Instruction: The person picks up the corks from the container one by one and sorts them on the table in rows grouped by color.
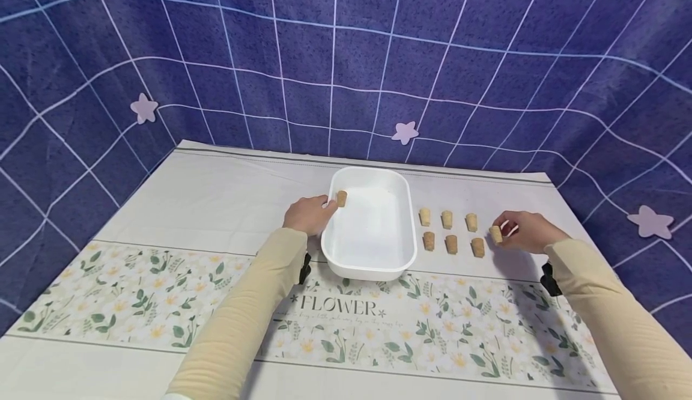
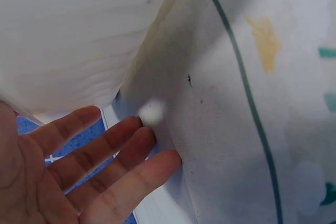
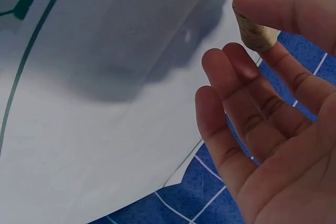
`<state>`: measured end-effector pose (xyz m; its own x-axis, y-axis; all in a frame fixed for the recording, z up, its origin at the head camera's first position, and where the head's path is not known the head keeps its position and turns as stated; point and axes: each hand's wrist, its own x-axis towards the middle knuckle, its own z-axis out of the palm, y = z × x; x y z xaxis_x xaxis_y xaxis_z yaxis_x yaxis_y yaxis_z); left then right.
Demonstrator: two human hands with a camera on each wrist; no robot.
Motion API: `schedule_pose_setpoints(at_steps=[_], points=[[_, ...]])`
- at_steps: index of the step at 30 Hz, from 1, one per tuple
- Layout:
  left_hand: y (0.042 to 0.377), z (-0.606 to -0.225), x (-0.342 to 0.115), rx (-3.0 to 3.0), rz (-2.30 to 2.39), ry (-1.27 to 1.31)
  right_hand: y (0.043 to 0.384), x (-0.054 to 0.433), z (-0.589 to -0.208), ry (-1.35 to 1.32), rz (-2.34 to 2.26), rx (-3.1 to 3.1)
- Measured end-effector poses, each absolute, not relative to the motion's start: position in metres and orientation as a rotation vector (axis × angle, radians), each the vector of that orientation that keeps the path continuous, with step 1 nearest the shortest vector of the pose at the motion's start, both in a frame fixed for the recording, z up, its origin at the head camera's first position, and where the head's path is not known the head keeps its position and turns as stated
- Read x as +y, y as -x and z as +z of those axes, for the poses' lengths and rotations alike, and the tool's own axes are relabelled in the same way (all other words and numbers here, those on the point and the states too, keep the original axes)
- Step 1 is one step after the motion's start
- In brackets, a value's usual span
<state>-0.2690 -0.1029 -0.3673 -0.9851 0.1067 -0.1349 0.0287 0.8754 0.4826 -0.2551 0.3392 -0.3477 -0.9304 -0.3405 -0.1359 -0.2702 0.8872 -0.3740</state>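
Observation:
My left hand (image 1: 309, 215) is at the left side of a white rectangular basin (image 1: 409, 220), its thumb over the rim. In the left wrist view the fingers (image 2: 110, 142) lie along the outside of the basin wall (image 2: 68, 35), and the thumb is hidden. Inside the basin, close to the thumb tip, is one cork stopper (image 1: 342, 198). My right hand (image 1: 527, 232) pinches a pale, tapered cork stopper (image 1: 495, 235) between thumb and index finger, while its other fingers (image 3: 218, 124) are spread. This cork is at the right end of the rows of corks.
Right of the basin stand a far row of three pale corks (image 1: 447, 219) and a near row of three browner corks (image 1: 451, 244). A floral printed band (image 1: 162, 292) crosses the white tablecloth (image 1: 232, 190). Behind hangs a blue gridded curtain (image 1: 303, 57) with stars.

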Motion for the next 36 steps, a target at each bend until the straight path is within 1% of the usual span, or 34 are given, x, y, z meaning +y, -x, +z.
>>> schedule_pose_setpoints(at_steps=[12,22,28,36], points=[[0.269,-0.365,-0.102,2.887,0.739,-0.101,0.248,0.353,-0.359,0.462,-0.516,2.837],[0.268,-0.366,-0.101,2.89,0.739,-0.088,0.246,0.355,-0.366,0.454,-0.519,2.826],[0.267,-0.365,-0.101,2.883,0.736,-0.081,0.244,0.353,-0.367,0.462,-0.514,2.835],[0.268,-0.366,-0.101,2.889,0.726,-0.087,0.244,0.351,-0.364,0.394,-0.5,2.784]])
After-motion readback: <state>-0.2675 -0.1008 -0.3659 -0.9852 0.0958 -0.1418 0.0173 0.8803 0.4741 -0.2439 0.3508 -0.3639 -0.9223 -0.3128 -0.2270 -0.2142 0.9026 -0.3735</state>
